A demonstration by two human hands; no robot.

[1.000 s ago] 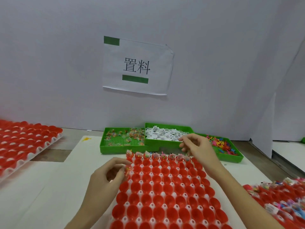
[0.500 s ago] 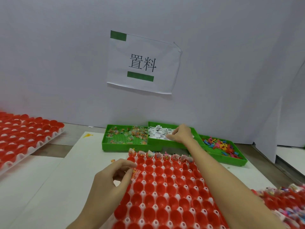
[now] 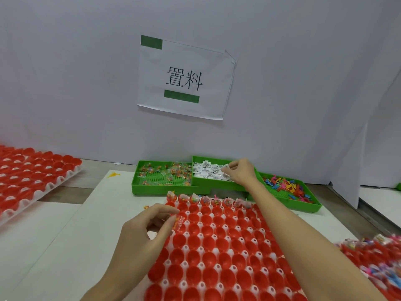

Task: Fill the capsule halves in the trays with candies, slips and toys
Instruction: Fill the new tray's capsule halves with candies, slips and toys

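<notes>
A white tray of red capsule halves (image 3: 219,253) lies in front of me; only its far row holds candy packets and slips. My left hand (image 3: 147,233) pinches a clear candy packet (image 3: 178,221) over the tray's left side, near the second row. My right hand (image 3: 239,171) reaches into the middle green bin of white paper slips (image 3: 208,171) and pinches a slip (image 3: 226,166). The left green bin holds candy packets (image 3: 167,172). The right green bin holds small coloured toys (image 3: 286,187).
Another tray of red capsule halves (image 3: 32,174) lies at the left. A tray with filled halves (image 3: 375,255) shows at the lower right edge. A white wall with a paper sign (image 3: 184,77) stands close behind the bins. A small orange toy (image 3: 114,174) lies on the white sheet.
My right hand went from the tray's far row up into the slip bin and took a slip. My left hand stayed at the tray's left side with the candy packet.
</notes>
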